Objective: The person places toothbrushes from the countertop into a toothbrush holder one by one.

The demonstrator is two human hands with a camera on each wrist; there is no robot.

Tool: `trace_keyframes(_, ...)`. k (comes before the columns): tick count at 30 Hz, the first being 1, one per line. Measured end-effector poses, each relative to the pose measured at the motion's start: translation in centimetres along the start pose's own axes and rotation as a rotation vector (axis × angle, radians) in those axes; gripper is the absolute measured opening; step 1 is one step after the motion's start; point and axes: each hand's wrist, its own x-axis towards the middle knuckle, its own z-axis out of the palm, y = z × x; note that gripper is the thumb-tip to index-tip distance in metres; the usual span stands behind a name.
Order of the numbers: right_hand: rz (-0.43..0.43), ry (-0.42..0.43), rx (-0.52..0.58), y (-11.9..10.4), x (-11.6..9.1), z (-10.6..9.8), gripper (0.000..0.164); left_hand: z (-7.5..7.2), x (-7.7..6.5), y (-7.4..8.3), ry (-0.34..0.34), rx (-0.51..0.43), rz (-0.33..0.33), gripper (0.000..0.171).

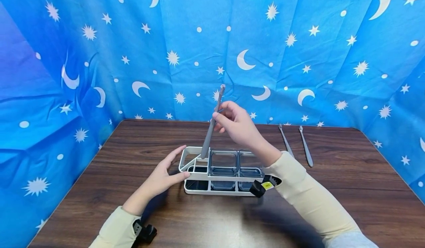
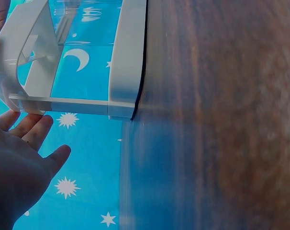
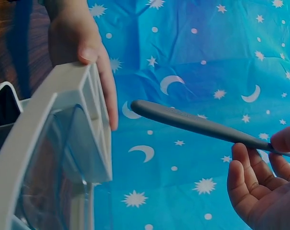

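Over the divided end of the white rack, the right hand is pinching a grey toothbrush, handle downward, while the left hand is touching the rack with extended fingers. That narrow pinch is probably leaving the toothbrush liable to swivel, catch the rim and shift the rack.

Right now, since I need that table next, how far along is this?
Apparently done: two clear cups sit in the white rack. In hand: a gray toothbrush, held by the right hand above the rack's divided end while the left hand touches the rack. Likely left: placing it and two more brushes on the table.
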Motion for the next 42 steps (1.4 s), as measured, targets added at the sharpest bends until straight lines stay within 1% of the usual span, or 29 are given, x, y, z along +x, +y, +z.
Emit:
trace_keyframes(6,-0.011,-0.053,-0.028,1.0,-0.2,1.1,0.012,0.1,0.0,0.0,0.003,-0.004,-0.008,0.073)
trace_keyframes(10,0.001,-0.082,-0.064,1.6,-0.5,1.6,0.013,0.1,0.0,-0.1,0.006,-0.006,-0.003,0.073)
trace_keyframes(18,0.009,-0.130,-0.107,2.3,-1.0,2.4,0.011,0.1,-0.1,-0.2,0.008,-0.007,-0.008,0.072)
trace_keyframes(32,-0.023,-0.203,-0.278,3.2,-1.6,3.7,0.009,0.0,0.0,-0.3,0.002,-0.026,0.003,0.072)
trace_keyframes(37,-0.020,-0.238,-0.329,3.6,-1.8,4.0,0.009,0.0,0.0,-0.4,0.003,-0.032,0.005,0.071)
trace_keyframes(42,-0.010,-0.248,-0.366,3.9,-1.9,4.3,0.007,0.0,0.0,-0.3,0.004,-0.033,0.002,0.071)
